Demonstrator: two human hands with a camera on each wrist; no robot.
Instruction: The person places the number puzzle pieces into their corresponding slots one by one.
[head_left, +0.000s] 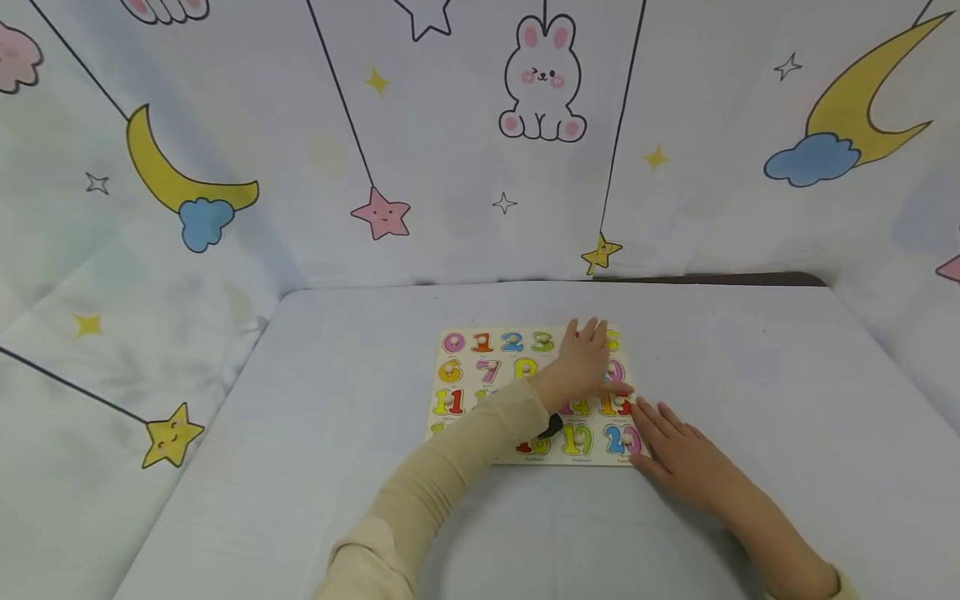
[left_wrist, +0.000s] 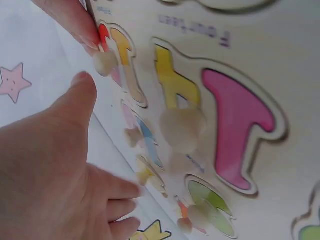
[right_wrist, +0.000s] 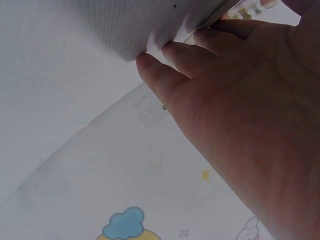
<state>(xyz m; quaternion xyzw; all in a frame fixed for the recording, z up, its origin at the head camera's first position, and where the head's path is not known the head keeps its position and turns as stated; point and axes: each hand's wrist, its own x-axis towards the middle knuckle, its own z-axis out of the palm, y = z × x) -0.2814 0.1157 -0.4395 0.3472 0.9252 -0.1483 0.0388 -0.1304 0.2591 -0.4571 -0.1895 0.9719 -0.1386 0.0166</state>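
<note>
A wooden number puzzle board (head_left: 470, 429) lies on the table, its coloured number pieces seated with round knobs. My left hand (head_left: 583, 360) reaches over the upper right part of it, fingers extended and thumb spread, hiding some numbers. In the left wrist view this hand (left_wrist: 55, 150) is beside the knobbed pieces with nothing in its grasp; a pink and yellow fourteen (left_wrist: 240, 125) is close to the camera. My right hand (head_left: 678, 454) rests on the table, its fingertips at the board's right edge by the twenty (head_left: 622, 440). The right wrist view shows that hand (right_wrist: 245, 110) with extended fingers.
The board sits on a white-covered table (head_left: 337, 375). Behind it hangs a pale cloth (head_left: 450, 150) printed with moons, stars and a rabbit. A small black object (head_left: 551, 427) shows at my left wrist. My left sleeve (head_left: 450, 458) covers the board's lower left part.
</note>
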